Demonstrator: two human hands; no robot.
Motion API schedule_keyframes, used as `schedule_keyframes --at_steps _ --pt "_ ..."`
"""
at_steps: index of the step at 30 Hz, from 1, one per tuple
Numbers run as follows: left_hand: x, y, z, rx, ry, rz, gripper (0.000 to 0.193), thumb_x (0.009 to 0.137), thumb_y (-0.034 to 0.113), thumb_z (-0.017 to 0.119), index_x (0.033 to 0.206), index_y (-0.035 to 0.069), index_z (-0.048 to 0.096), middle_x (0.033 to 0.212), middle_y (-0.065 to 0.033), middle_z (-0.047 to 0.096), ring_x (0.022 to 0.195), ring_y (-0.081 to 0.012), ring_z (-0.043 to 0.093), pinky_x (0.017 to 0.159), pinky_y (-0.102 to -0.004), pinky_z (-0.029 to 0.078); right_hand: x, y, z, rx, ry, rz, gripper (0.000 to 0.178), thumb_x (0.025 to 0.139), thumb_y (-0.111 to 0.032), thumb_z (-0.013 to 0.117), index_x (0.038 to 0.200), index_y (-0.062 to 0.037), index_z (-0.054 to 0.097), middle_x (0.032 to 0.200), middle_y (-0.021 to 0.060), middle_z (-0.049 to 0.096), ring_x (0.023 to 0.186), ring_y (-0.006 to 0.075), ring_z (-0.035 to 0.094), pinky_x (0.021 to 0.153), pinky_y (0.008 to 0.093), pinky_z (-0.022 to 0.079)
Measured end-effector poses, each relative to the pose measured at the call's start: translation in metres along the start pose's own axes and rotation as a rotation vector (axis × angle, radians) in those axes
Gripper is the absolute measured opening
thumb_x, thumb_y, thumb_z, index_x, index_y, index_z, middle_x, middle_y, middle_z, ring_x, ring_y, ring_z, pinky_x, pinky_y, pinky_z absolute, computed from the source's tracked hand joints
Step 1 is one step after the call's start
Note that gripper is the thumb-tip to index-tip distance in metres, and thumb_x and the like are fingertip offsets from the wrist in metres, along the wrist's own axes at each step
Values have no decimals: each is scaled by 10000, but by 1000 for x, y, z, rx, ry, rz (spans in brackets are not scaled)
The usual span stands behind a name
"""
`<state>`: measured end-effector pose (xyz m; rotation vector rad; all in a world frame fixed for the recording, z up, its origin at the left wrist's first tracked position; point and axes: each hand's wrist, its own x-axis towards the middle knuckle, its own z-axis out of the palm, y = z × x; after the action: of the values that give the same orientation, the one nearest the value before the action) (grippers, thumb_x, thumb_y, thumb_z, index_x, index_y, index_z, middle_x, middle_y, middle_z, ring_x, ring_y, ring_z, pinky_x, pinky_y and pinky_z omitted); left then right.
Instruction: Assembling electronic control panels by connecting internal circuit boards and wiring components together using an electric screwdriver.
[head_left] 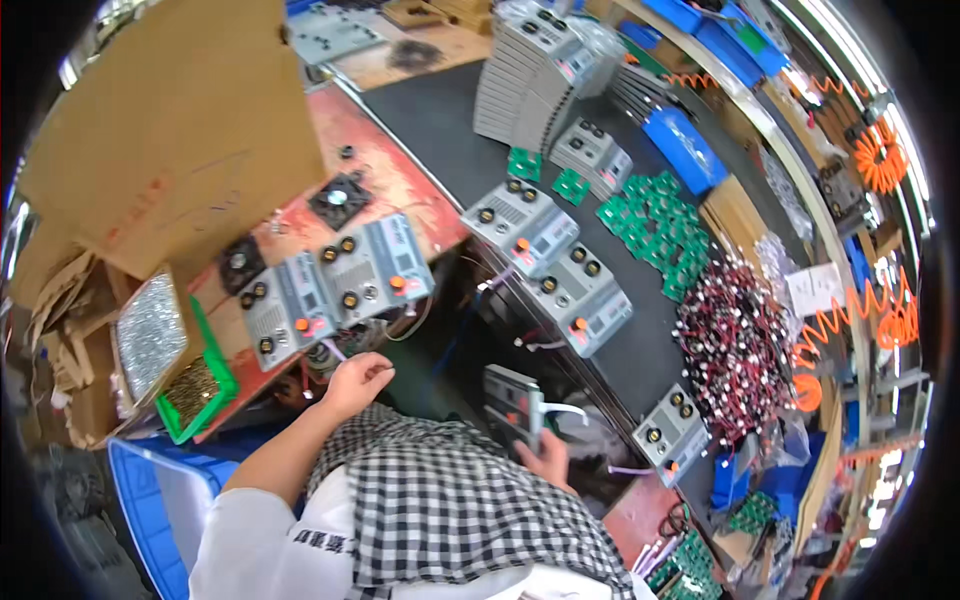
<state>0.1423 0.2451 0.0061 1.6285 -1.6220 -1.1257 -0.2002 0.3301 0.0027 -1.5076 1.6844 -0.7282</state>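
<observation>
My right hand (548, 462) grips a grey front panel (512, 398) by its edge, held tilted in front of my apron; a white strip (565, 410) sticks out from it. My left hand (358, 386) hovers beside the red bench with its fingers curled together, and I see nothing in them. Close to it are two grey panels with black knobs and an orange knob, a left panel (285, 308) and a right panel (374, 270), lying over wiring. Across the gap, two similar panels, a farther panel (520, 225) and a nearer panel (578, 297), rest along the dark bench's edge.
A tall stack of grey panels (525, 85), green circuit boards (655, 225) and a heap of red and black wires (735, 345) occupy the dark bench (430, 110). Left are a cardboard box (170, 130), a green tray of screws (215, 370) and a blue bin (135, 480).
</observation>
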Motion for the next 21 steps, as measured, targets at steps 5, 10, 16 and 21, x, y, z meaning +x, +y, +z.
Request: schedule_keyframes --at_steps 5,10,16,21 --pt "-8 13 -42 -285 136 -65 188 806 177 582 875 2 587 806 -42 602 669 -93 559 610 -251 459 11 -81 -42 464 93 -134 329 703 -120 650 978 30 549 903 36 577 831 117 529 743 275 422" --pt "12 73 -70 -636 -163 129 444 857 270 531 1208 26 410 1104 -89 518 1018 -149 488 878 -310 390 50 -170 -6 971 35 -300 405 736 -102 596 1095 41 474 1015 86 558 910 155 531 827 288 400" --pt "37 71 -123 -727 106 -63 476 851 375 521 1141 1 468 968 -68 571 872 -116 517 758 -252 420 76 -245 82 960 -344 -341 374 817 -102 558 1144 30 434 1062 60 531 952 115 490 853 266 373" --pt "44 25 -198 -519 195 -129 409 828 366 559 937 -27 582 778 -48 599 681 -89 523 628 -231 418 88 -260 139 779 -779 -181 380 866 -182 518 1173 9 400 1034 48 522 960 107 492 835 267 398"
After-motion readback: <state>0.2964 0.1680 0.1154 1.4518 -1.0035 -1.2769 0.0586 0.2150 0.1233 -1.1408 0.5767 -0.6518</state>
